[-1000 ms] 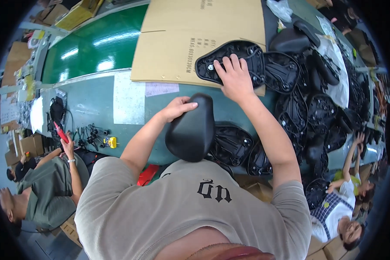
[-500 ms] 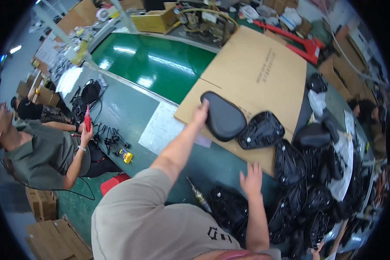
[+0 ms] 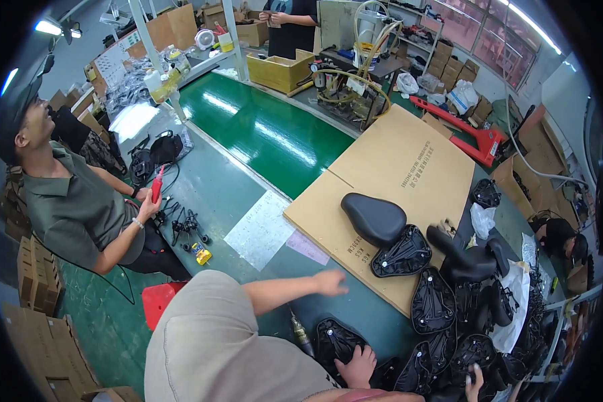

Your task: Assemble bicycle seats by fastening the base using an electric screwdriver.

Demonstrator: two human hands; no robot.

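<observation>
Left hand (image 3: 331, 283) empty, fingers loosely extended, blurred, above green table (image 3: 378, 305). Right hand (image 3: 357, 367) on upturned seat (image 3: 335, 339) near table edge; whether gripping, cannot tell. Screwdriver (image 3: 301, 333) just left of it. Farther out, smooth black seat (image 3: 375, 220) on cardboard (image 3: 388, 157), beside second upturned seat (image 3: 403, 253). More seats (image 3: 433, 303) heaped rightward.

- A hand can pass low over the flat white sheet (image 3: 259, 231).
- On the cardboard (image 3: 382, 161), a smooth seat (image 3: 374, 218) and an upturned seat (image 3: 402, 252) stand in the way.
- A heap of black seats (image 3: 435, 303) closes the right side.
- The touched seat (image 3: 336, 340) under the right hand (image 3: 357, 368) and a slim tool (image 3: 301, 333) block low passage.
</observation>
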